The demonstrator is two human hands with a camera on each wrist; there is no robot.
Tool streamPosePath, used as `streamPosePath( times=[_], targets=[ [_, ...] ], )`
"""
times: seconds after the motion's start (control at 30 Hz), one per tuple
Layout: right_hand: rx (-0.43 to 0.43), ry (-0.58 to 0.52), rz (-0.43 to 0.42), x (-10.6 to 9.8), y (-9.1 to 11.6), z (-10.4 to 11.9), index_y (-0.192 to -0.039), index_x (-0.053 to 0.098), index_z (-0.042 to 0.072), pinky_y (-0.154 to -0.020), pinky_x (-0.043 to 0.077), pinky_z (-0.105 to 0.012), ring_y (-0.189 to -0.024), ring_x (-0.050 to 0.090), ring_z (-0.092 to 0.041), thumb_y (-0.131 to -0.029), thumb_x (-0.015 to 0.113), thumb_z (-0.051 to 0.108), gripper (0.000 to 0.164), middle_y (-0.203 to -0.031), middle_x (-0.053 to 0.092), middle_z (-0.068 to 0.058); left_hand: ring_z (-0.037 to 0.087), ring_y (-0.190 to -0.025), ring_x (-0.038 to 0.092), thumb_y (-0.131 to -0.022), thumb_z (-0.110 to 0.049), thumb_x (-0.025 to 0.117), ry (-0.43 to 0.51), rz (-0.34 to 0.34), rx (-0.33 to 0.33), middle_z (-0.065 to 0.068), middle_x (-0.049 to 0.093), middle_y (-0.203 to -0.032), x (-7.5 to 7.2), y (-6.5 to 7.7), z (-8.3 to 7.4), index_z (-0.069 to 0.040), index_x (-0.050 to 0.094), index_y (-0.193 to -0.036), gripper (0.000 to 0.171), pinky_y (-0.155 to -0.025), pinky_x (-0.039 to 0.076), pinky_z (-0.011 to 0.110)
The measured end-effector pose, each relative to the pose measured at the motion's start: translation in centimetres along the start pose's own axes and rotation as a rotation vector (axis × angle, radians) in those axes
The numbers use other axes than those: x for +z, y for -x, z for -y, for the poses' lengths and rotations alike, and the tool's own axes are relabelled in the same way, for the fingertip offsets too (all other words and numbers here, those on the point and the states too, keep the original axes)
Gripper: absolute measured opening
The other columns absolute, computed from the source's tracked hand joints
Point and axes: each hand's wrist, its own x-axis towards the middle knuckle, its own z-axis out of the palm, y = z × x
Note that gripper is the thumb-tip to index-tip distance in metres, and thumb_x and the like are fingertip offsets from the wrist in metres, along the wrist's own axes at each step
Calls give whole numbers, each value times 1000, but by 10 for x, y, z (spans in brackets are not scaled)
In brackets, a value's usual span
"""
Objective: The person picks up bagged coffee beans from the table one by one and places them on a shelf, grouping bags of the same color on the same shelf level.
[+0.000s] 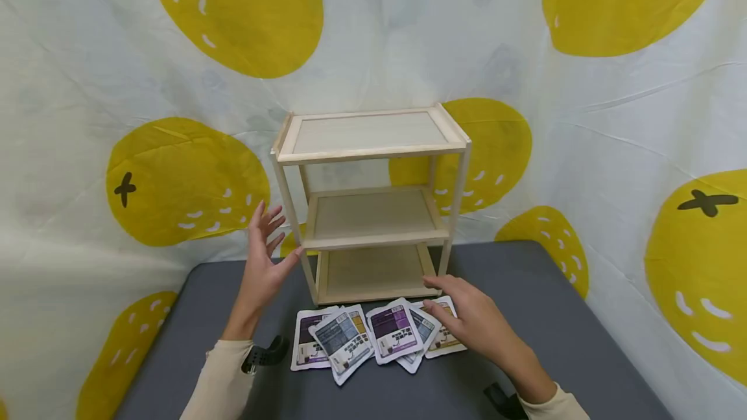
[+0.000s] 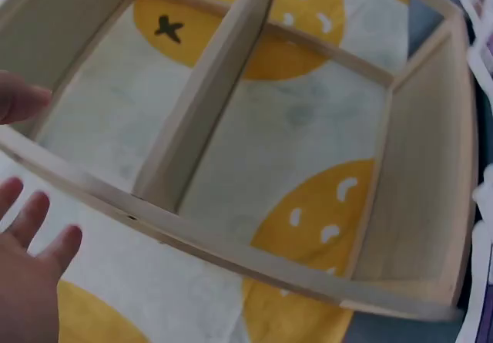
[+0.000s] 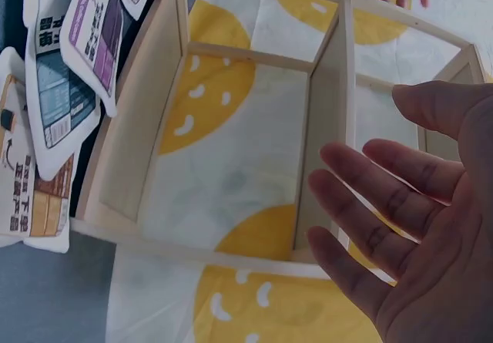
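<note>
A three-tier wooden shelf rack (image 1: 373, 238) stands on the dark table, its tiers bare. In front of it lie several flat packets with white edges, overlapping in a loose row; a purple-printed packet (image 1: 395, 330) and a blue-grey packet (image 1: 344, 341) are on top. My left hand (image 1: 265, 277) is raised beside the rack's left post, fingers spread and holding nothing; whether the thumb touches the post I cannot tell. Over the right end of the packets hovers my right hand (image 1: 475, 316), fingers extended, with nothing in it. In the right wrist view its palm (image 3: 431, 227) faces the rack.
The grey table (image 1: 525, 323) extends to both sides of the rack. Close behind hangs a white cloth (image 1: 373, 31) printed with yellow fruit shapes. A dark band (image 1: 265, 355) circles the left wrist.
</note>
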Motion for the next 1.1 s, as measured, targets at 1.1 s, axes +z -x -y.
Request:
streamPosePath(
  times=[1.1],
  targets=[
    [4,-392,177,44,-7,-33,-135,60,2,-85,59,-37,-101,71,-32,-96,71,13,43,-123,69,-12,24,-96,67,-91,8,70,206,-51,-90,1,67,-108,6,-27,41,-2,58,-135,47,-82,58,24]
  ],
)
